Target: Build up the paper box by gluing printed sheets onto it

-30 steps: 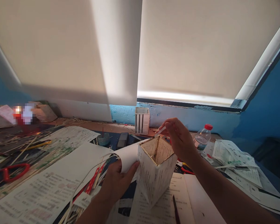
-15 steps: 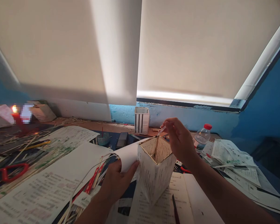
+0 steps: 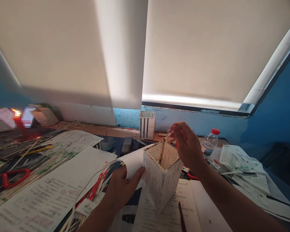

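Observation:
A square open-topped box (image 3: 159, 180) covered in printed paper stands in front of me, edged inside with thin sticks. My left hand (image 3: 122, 188) is closed round its left side and steadies it. Over the box's far corner my right hand (image 3: 187, 145) pinches a thin white stick (image 3: 168, 134), whose tip points down at that corner.
Printed sheets (image 3: 50, 193) cover the desk. Red-handled scissors (image 3: 13, 176) lie at the left, a bundle of thin sticks (image 3: 91, 193) by my left wrist. A second small box (image 3: 147, 124) stands at the back, a water bottle (image 3: 209, 141) at the right, a dark pen (image 3: 181, 217) in front.
The white stick in my right hand has dipped a little towards the box's far corner. My left hand has stayed on the box.

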A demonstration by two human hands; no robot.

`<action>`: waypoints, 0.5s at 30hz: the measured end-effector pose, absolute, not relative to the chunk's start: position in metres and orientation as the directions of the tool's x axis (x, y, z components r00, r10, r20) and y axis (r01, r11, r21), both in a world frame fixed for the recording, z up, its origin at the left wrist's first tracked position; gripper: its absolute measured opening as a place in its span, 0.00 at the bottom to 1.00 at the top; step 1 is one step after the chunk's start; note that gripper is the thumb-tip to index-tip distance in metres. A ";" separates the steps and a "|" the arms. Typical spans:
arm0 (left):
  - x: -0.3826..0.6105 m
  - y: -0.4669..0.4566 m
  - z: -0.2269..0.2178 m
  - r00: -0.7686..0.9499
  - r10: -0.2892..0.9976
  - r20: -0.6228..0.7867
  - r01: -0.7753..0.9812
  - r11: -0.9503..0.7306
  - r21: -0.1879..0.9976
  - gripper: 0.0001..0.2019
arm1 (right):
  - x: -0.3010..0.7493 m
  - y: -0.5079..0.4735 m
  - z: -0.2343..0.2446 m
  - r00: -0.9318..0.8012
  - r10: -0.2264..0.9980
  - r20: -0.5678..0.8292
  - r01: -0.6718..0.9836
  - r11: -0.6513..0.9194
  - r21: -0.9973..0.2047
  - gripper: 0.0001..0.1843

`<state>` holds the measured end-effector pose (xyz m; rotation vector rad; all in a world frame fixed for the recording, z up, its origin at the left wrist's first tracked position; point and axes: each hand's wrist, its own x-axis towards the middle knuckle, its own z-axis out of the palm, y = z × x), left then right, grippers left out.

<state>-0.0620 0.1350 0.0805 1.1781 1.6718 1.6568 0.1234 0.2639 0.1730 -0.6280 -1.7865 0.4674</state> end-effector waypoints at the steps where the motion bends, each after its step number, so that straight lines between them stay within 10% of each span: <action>1: -0.062 0.135 0.081 -0.495 0.841 0.219 0.228 -0.118 0.967 0.20 | 0.124 0.264 0.173 -0.231 0.627 0.744 0.173 0.779 -0.603 0.10; 15: -0.079 0.144 0.063 -0.414 0.876 0.246 0.294 -0.127 0.947 0.20 | 0.123 0.259 0.175 -0.294 0.624 0.724 0.049 0.767 -0.640 0.10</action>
